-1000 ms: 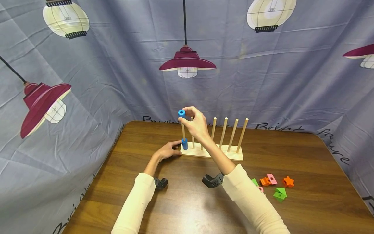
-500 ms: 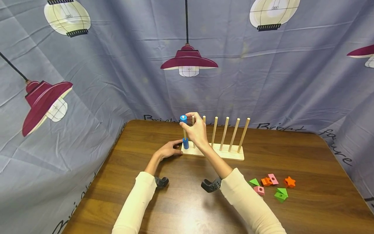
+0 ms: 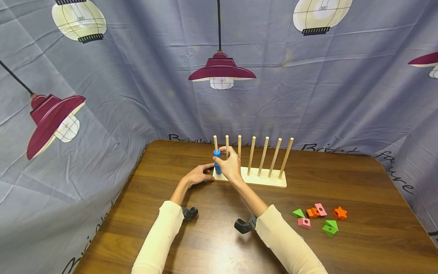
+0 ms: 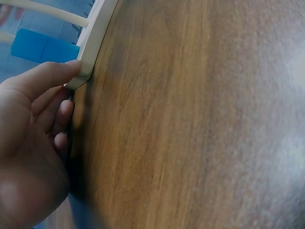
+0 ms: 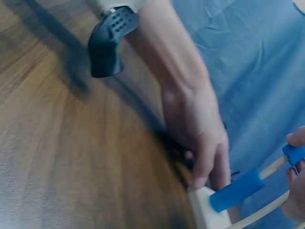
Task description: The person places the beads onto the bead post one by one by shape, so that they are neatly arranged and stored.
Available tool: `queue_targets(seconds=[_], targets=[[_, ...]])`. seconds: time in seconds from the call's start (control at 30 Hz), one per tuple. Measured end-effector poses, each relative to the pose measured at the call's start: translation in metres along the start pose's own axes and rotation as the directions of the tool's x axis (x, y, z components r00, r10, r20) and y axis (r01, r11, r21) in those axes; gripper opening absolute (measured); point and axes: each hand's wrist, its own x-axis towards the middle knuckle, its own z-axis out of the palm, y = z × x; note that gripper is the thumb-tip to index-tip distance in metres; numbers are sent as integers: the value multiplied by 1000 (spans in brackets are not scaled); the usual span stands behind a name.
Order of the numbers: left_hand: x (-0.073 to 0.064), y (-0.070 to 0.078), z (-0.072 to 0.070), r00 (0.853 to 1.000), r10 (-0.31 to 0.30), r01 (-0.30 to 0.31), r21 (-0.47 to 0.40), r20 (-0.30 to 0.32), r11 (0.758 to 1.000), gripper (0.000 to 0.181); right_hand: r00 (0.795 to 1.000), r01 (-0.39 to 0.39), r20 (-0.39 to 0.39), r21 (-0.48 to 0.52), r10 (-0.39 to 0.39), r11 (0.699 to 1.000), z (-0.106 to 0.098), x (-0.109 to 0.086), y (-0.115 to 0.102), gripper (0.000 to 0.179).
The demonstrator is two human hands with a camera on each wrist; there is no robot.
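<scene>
A wooden peg board (image 3: 263, 180) with several upright pegs stands on the table. My left hand (image 3: 196, 176) grips its left end, the thumb (image 4: 70, 69) on the board and the other fingers at the end. A blue cylinder (image 3: 218, 170) sits on the leftmost peg (image 3: 215, 142), at its foot. Higher on the same peg is a second blue cylinder (image 3: 217, 153), pinched between thumb and fingers of my right hand (image 3: 230, 164). The right wrist view shows this upper blue cylinder (image 5: 295, 153) only at the edge, with bare peg below it.
Loose pieces lie on the table at the right: green triangles (image 3: 330, 225), pink blocks (image 3: 304, 223), an orange block (image 3: 312, 212) and an orange star (image 3: 340, 213). A patterned curtain (image 3: 154, 95) hangs behind the wooden table (image 3: 369, 182).
My right hand has lowered the upper blue cylinder from the peg's top down along it, and the peg's tip now shows above. The left hand keeps its place on the board.
</scene>
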Motion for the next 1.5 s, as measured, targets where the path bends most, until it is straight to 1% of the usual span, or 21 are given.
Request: queue_targets(seconds=[0.13, 0.33, 0.53, 0.63, 0.8, 0.87, 0.97, 1.17, 1.27, 1.4, 1.5], targets=[[1, -1, 0, 1000, 7, -7, -9, 5, 1000, 71, 999, -41, 1, 19, 41, 999, 4, -3, 12, 35], [1, -2, 0, 1000, 23, -23, -18, 7, 1000, 70, 998, -66, 2, -5, 66, 998, 7, -5, 24, 33], [0, -1, 1, 1000, 18, -18, -25, 1, 1000, 68, 998, -62, 10, -29, 63, 998, 6, -7, 31, 32], [0, 0, 2, 1000, 8, -7, -26, 4, 1000, 69, 998, -56, 36, -47, 58, 997, 2, -10, 34, 38], [0, 0, 2, 1000, -1, 1, -12, 2, 1000, 70, 996, -12, 84, -130, 23, 991, -11, -23, 36, 57], [-1, 0, 1, 1000, -6, 6, -10, -1, 1000, 69, 995, 13, 105, -155, 3, 988, -19, -30, 35, 63], [-1, 1, 0, 1000, -14, 14, -7, -5, 1000, 69, 991, 52, 127, -162, -32, 985, -32, -40, 31, 65], [0, 1, 0, 1000, -13, 13, 7, -2, 1000, 70, 988, 99, 135, -175, -76, 980, -67, -53, 26, 52], [0, 0, 0, 1000, -14, 14, 2, 0, 1000, 71, 989, 104, 122, -182, -83, 978, -90, -58, 26, 46], [0, -1, 0, 1000, -12, 12, -5, 3, 1000, 71, 993, 99, 79, -196, -85, 976, -124, -66, 26, 40], [0, -1, 0, 1000, -10, 10, -9, 9, 1000, 71, 995, 103, 32, -241, -98, 965, -151, -74, 29, 36]])
